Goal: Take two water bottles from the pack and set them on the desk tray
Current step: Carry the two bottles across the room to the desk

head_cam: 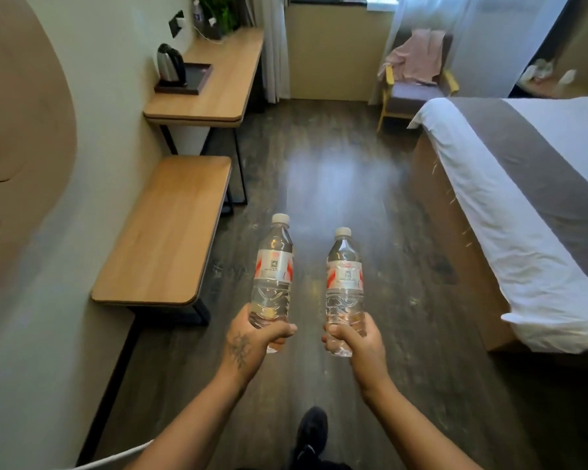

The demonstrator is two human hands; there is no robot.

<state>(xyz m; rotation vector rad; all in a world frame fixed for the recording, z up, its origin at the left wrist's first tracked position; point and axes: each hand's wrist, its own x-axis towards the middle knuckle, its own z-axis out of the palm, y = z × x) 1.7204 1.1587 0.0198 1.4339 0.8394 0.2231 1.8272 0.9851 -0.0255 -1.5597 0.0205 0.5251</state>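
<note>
Each hand, left (252, 337) and right (353, 337), grips a bottle. They should stay upright until the tray (197, 76) on the table (224, 79).

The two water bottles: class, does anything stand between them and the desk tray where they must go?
Nothing visible blocks the way. The left hand and right hand each hold a water bottle above open floor. On the tray, a kettle fills the left part; the right part is free.
</note>
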